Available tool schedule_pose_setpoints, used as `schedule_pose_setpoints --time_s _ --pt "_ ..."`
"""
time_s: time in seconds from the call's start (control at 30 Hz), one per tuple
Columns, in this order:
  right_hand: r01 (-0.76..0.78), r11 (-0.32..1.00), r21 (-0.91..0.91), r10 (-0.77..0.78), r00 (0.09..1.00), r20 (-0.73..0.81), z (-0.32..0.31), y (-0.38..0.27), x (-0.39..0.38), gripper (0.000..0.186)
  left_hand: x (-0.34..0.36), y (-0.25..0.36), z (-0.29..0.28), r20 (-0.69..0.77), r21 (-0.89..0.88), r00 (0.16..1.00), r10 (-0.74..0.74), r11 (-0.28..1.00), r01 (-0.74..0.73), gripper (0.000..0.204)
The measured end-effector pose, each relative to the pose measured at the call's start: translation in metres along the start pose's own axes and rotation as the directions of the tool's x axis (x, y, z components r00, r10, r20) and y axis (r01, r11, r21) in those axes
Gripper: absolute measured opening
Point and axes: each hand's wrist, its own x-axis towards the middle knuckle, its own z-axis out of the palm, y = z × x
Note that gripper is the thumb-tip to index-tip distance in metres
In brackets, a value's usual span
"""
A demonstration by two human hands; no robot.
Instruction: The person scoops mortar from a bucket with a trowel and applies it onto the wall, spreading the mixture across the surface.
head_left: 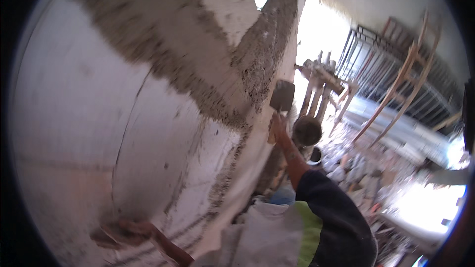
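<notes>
My right hand [278,127] grips the wooden handle of a trowel, its dark square blade [283,94] raised beside the wall's edge. My left hand [137,228] is low at the left, close to the pale wall [74,94], with a blurred greyish thing [110,233] at its fingers that I cannot make out. Rough wet-looking mortar [193,84] runs in a broad band diagonally down the wall and meets a second rough strip [264,34] near the corner.
Past the wall stand several poles [316,94] with a round dark container [307,131] at their foot. To the right are metal railings [376,64], leaning wooden ladder-like frames [410,79] and long pale sheets [376,118]. Rubble [356,173] covers the ground below.
</notes>
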Motion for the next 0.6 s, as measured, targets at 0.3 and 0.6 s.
schedule_pose_setpoints --time_s 0.3,0.6 --pt "0.053 0.988 -0.148 -0.042 0.996 0.079 0.028 -0.011 0.054 0.024 0.011 0.021 0.017 -0.144 -0.015 0.975 0.167 0.985 -0.171 0.053" --pt "0.065 0.996 -0.068 -0.055 0.988 0.148 0.033 -0.009 0.015 0.023 0.007 0.014 0.017 -0.110 0.031 0.979 0.170 0.985 -0.168 0.052"
